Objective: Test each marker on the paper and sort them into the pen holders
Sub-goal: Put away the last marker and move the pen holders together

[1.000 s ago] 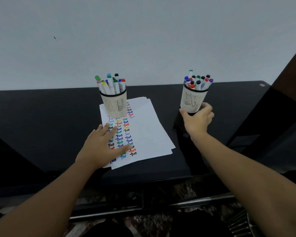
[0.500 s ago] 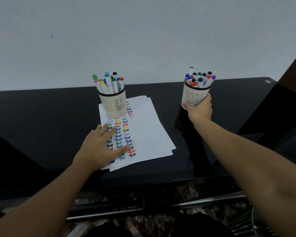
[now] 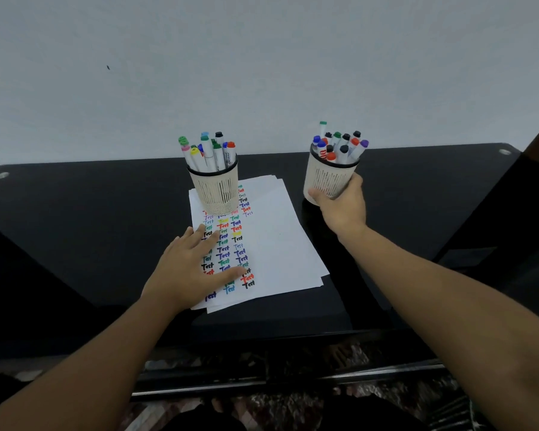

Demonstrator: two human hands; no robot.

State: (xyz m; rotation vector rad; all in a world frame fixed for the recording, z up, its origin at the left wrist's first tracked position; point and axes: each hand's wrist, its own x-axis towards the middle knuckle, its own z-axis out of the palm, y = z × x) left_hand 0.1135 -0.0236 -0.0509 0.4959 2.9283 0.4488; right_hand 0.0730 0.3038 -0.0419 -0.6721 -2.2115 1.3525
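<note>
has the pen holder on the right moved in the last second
Yes. The right hand has lifted the right pen holder off the black table; its rim now rises above the table's back edge.

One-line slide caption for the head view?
Left hand flat on the test paper; right hand grips the right pen holder full of markers.

My right hand now grips the cream slotted pen holder of markers (previously standing), lifting it off the black table.

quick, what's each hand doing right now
Left hand: open, flat on the paper.
Right hand: fingers gripping the right pen holder.
</note>
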